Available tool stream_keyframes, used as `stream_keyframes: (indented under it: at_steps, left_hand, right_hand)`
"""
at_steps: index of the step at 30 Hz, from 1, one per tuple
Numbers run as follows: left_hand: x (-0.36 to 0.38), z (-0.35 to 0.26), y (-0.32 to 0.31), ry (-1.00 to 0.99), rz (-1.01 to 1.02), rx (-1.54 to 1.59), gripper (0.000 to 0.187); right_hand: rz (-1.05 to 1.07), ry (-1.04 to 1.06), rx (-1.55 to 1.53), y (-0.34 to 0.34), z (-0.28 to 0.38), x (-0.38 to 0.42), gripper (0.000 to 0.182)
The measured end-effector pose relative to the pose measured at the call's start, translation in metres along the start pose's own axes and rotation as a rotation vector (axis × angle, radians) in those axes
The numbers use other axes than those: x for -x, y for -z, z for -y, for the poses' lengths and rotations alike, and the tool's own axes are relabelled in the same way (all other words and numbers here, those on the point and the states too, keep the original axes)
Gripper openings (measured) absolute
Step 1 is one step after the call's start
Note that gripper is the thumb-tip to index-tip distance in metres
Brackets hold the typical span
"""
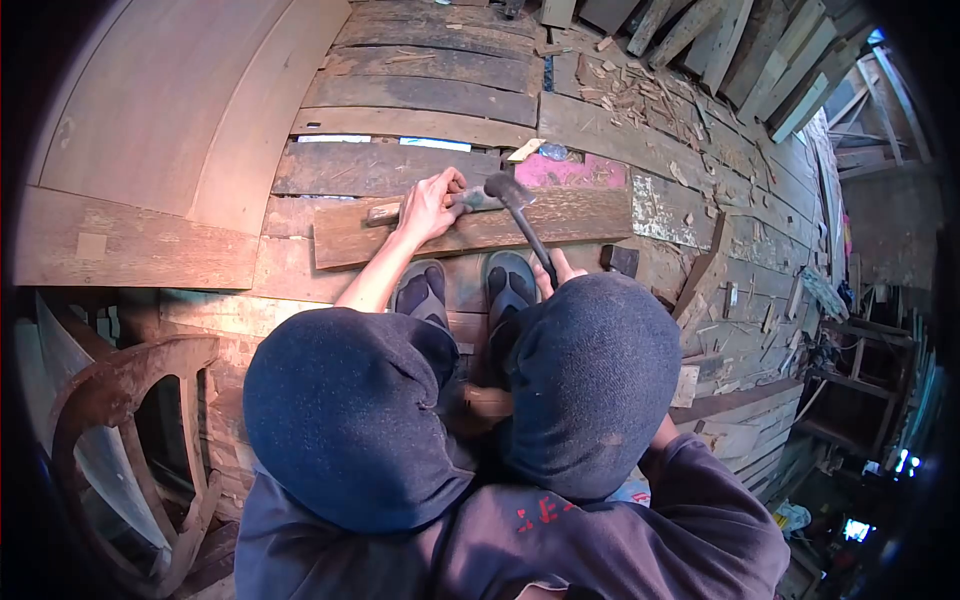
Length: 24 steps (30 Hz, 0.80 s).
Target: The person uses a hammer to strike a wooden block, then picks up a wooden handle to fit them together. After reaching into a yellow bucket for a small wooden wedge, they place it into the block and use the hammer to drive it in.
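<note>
My left hand (pixel 430 207) is closed over a short stick-like piece (pixel 383 213), whose wooden end shows left of the hand and a greyish end to the right; its kind I cannot tell. My right hand (pixel 560 272), partly hidden behind my right knee, grips the dark handle of a hammer (pixel 524 226). The hammer's metal head is up beside the greyish end of that piece, close to my left fingers. Under both lies a thick brown board (pixel 585 218), set crosswise in front of my sandalled feet.
A dark block (pixel 620 260) sits by the board's right end. Pink sheet (pixel 575 172) lies behind it. Wood chips (pixel 640 95) litter the plank floor. Large panels (pixel 150 110) stand left, a curved wooden frame (pixel 130 385) lower left, and timber offcuts (pixel 720 45) at the back right.
</note>
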<state>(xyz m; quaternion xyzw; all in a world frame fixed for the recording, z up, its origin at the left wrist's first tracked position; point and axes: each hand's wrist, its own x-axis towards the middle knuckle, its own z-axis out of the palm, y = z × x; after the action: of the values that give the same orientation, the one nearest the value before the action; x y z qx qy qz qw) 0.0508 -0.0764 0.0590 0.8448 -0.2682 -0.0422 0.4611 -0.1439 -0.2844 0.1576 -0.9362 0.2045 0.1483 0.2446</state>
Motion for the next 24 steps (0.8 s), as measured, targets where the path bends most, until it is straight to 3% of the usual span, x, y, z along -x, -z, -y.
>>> stream_keyframes:
  at_steps: [7, 10, 13, 24]
  left_hand:
    - [-0.003, 0.007, 0.0, 0.004, 0.005, -0.017, 0.039]
    - [-0.002, 0.002, 0.001, -0.013, 0.003, -0.02, 0.041]
    - [-0.001, -0.004, 0.005, 0.024, 0.025, -0.015, 0.041]
    - [0.0, 0.009, -0.003, 0.027, -0.006, 0.099, 0.036]
  right_hand:
    - [0.215, 0.132, 0.299, 0.039, 0.006, -0.003, 0.048]
    - [0.062, 0.322, 0.319, 0.025, -0.013, -0.011, 0.053]
    - [0.132, 0.428, 0.387, 0.026, -0.025, -0.031, 0.05]
    - [-0.087, 0.514, 0.361, 0.033, -0.026, -0.052, 0.049]
